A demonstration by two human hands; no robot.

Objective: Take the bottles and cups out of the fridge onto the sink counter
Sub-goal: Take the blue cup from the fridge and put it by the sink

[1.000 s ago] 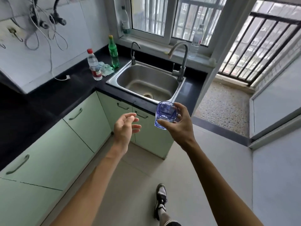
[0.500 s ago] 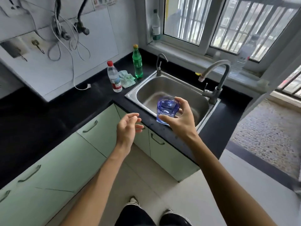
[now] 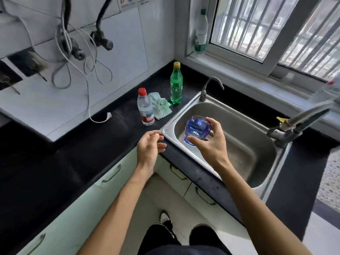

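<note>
My right hand (image 3: 211,142) grips a blue transparent cup (image 3: 197,128) by its side, upright, above the left part of the steel sink (image 3: 257,162). My left hand (image 3: 150,147) hovers over the counter edge just left of the sink, fingers loosely curled, holding nothing. On the black counter (image 3: 110,140) behind it stand a clear water bottle with a red cap (image 3: 145,107) and a green bottle with a yellow cap (image 3: 176,84). The fridge is out of view.
A pale green cloth (image 3: 160,105) lies between the two bottles. Two taps stand at the sink: a small one (image 3: 209,87) and a large one (image 3: 298,122). Another bottle (image 3: 201,32) stands on the windowsill. Cables (image 3: 77,57) hang on the wall, with a plug (image 3: 108,115) on the counter.
I have stepped closer to the counter. My right hand has carried the blue cup forward to over the sink, and my left hand has come level with the counter edge.
</note>
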